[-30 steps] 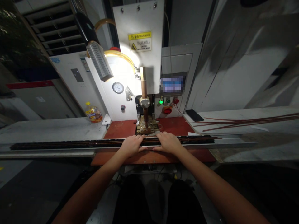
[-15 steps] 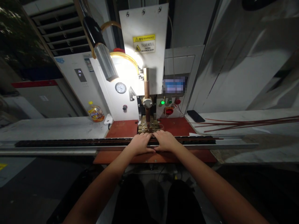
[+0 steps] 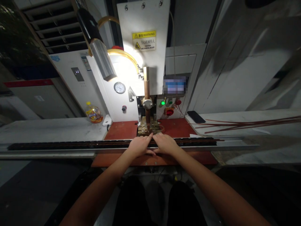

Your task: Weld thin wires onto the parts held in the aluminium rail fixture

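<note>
My left hand (image 3: 139,146) and my right hand (image 3: 166,143) meet at the middle of a long metal channel (image 3: 240,142), fingers over its far side and thumbs at the near side. Both look closed around thin reddish-brown rods (image 3: 113,143) lying along the channel's black lining (image 3: 47,145); the exact grip is hidden under the fingers. My left index finger points towards the other hand. Just beyond the fingertips, a copper electrode (image 3: 147,117) points down over a small brass-coloured fixture (image 3: 141,128).
The white machine (image 3: 143,18) carries a bright lamp (image 3: 103,59), a gauge (image 3: 119,88) and a red knob (image 3: 169,111). A yellow-capped bottle (image 3: 94,113) stands left. At right lie a phone (image 3: 196,117) and loose thin rods (image 3: 246,124).
My left index finger has straightened towards the right hand's fingertips. Both hands stay at the channel's middle. The camera view has shifted slightly.
</note>
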`<state>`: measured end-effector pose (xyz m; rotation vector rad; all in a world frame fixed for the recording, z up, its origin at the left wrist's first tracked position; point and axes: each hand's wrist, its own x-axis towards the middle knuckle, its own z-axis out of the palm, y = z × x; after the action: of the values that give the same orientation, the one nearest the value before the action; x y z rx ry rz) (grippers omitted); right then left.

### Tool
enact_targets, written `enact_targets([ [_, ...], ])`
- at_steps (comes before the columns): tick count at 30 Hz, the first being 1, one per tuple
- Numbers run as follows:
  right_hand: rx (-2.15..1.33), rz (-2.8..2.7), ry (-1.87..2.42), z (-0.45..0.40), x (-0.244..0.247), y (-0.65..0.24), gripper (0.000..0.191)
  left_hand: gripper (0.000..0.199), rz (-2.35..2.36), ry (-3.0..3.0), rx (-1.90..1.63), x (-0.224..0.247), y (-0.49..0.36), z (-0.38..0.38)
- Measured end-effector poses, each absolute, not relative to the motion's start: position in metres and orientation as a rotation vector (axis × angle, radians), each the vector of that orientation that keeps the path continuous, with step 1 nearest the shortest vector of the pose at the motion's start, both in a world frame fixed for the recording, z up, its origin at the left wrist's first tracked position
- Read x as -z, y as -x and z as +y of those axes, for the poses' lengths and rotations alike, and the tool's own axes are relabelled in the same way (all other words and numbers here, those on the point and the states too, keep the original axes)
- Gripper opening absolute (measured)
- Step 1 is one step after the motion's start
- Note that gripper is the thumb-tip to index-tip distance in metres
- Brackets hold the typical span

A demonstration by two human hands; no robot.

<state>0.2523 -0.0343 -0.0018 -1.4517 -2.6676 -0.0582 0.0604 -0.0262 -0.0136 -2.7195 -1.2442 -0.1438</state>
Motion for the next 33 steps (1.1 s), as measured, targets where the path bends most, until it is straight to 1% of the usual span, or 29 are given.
enact_targets([
  [5,0.069,-2.675,1.455,-0.035,-0.002,-0.268,0.068,0.102,-1.277,2.696,0.075,0.01,-0.052,-0.028],
  [7,0.074,-2.672,1.515,-0.035,-0.004,-0.28,0.074,0.101,-1.275,2.692,0.082,0.008,-0.044,-0.028],
  [10,0.093,-2.679,1.59,-0.037,-0.007,-0.292,0.078,0.098,-1.301,2.67,0.084,0.007,-0.033,-0.028],
  [14,0.124,-2.652,1.58,-0.042,-0.008,-0.292,0.075,0.091,-1.299,2.661,0.124,0.008,-0.028,-0.031],
  [23,0.194,-2.629,1.523,-0.044,0.001,-0.291,0.068,0.086,-1.271,2.644,0.182,0.012,-0.03,-0.034],
  [33,0.149,-2.631,1.518,-0.045,-0.007,-0.285,0.07,0.085,-1.253,2.646,0.19,0.013,-0.029,-0.033],
])
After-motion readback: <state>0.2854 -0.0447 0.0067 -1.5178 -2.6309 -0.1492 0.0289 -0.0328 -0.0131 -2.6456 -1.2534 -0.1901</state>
